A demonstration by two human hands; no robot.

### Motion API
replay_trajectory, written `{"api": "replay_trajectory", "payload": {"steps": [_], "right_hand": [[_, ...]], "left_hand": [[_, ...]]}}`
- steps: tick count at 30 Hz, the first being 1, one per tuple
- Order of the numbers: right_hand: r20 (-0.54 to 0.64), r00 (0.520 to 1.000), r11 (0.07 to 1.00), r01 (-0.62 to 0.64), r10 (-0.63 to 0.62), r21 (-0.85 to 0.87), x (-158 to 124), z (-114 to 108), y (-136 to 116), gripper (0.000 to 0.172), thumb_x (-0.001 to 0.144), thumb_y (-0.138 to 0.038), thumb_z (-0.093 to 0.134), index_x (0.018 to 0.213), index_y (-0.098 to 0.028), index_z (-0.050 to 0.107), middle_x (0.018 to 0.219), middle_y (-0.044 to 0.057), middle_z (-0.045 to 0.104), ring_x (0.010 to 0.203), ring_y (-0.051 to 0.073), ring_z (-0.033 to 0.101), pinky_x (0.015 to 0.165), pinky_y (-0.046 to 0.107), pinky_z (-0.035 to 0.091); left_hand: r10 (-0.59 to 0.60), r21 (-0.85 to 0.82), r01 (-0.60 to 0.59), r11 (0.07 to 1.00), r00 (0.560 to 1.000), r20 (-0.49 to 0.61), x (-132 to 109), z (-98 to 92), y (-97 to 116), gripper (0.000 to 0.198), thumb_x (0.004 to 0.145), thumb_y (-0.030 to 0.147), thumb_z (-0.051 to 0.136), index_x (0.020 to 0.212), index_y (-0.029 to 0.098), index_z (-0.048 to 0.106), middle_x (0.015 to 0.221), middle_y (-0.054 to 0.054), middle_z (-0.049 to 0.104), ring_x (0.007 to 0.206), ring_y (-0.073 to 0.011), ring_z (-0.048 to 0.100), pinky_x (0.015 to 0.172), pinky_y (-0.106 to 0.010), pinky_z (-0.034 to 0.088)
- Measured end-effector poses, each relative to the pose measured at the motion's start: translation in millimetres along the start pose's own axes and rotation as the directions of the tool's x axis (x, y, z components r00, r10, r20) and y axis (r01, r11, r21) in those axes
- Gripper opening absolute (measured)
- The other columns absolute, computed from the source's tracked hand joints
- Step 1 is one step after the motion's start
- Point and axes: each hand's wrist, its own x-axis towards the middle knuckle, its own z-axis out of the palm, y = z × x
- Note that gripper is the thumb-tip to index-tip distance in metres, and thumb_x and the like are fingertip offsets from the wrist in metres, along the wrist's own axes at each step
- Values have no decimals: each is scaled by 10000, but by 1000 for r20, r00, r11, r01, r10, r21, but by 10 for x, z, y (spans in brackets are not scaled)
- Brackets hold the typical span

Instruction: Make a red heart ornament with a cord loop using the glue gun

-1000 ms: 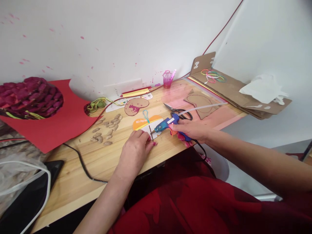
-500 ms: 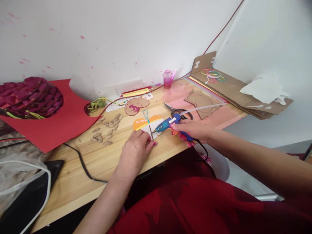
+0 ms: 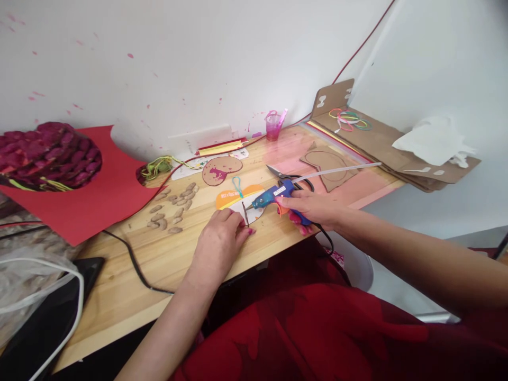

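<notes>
In my right hand (image 3: 313, 207) is a blue hot glue gun (image 3: 275, 194), fingers wrapped round its handle and a long whitish glue stick (image 3: 337, 170) running out of its back. Its nozzle points left at a thin dark brown stick (image 3: 245, 210), touching it or just beside it. That stick lies across a white, orange and yellow cutout (image 3: 257, 205) with a turquoise string loop (image 3: 237, 185) at its top. My left hand (image 3: 222, 238) is closed at the stick's lower end, thumb and fingertips pinching it against the cutout's near edge.
Black-handled scissors (image 3: 283, 177) lie behind the glue gun. Peanuts (image 3: 178, 203) are scattered left of the cutout. Behind are a heart-shaped cardboard piece (image 3: 220, 168) and a pink-stained cup (image 3: 273, 127). Red paper (image 3: 123, 190) lies left, cardboard sheets (image 3: 381, 138) right. A black cord (image 3: 135, 259) crosses the table.
The glue gun's nozzle has shifted slightly up along the brown stick and back from it. My left hand keeps its pinch. The whole view has moved a little.
</notes>
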Motion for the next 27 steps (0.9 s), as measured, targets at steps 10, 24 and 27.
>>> {"api": "replay_trajectory", "payload": {"steps": [10,24,27], "right_hand": [[17,999,999,-30,31,-35,1,31,61,306,965,-472,540,831,-198,522,507,-69,490,309,63,437,298,173,317],[103,994,999,-40,41,-16,-80,-13,103,291,968,-445,524,832,-187,527,515,-60,495,295,63,430,286,171,288],[43,998,999,-39,39,6,-54,11,82,283,970,-436,533,837,-187,525,509,-65,489,302,58,431,299,165,311]], "left_hand": [[1,3,-1,1000,1000,11,16,6,-11,145,870,264,693,804,174,601,857,-57,621,837,-222,571,749,-337,461],[1,4,-1,1000,1000,10,8,-8,-4,181,881,259,681,758,183,573,829,-42,591,819,-210,553,731,-325,442],[1,6,-1,1000,1000,14,9,-6,-9,176,871,251,692,759,183,574,829,-44,593,826,-215,553,742,-331,445]]}}
